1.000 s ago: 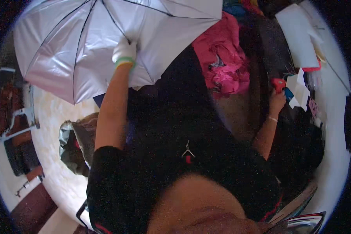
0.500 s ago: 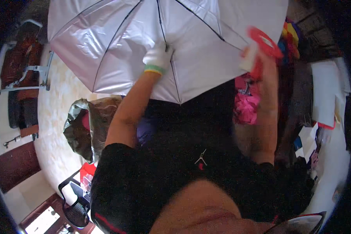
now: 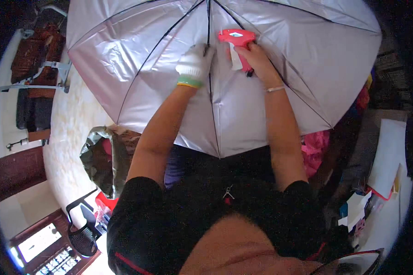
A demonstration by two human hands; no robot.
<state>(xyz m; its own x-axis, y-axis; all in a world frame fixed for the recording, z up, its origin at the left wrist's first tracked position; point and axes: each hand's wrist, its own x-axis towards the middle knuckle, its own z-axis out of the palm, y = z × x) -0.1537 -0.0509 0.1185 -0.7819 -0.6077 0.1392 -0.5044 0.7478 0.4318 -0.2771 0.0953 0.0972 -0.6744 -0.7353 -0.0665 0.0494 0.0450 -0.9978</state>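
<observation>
A silver-coated umbrella (image 3: 248,110) is spread open across my lap, its inner side with dark ribs facing me. My left hand (image 3: 195,62), in a white knit glove with a green and yellow cuff, is closed on a rib of the umbrella near the middle; the fingertips are partly hidden. In my bare right hand (image 3: 258,58) is a red and white tagging gun (image 3: 237,37), gripped by its handle just to the right of the glove. The gun is over the silver fabric; I cannot tell whether its tip touches it.
A dark olive sack (image 3: 98,158) stands on the pale floor to my left, with a black mesh chair (image 3: 83,240) behind it. Pink crumpled plastic (image 3: 314,151) lies by my right arm. White sheets and small items (image 3: 355,208) are at the far right.
My right hand has swung in from the far right with the tagging gun, up beside the gloved hand. The umbrella has shifted toward me and a little to the right.
</observation>
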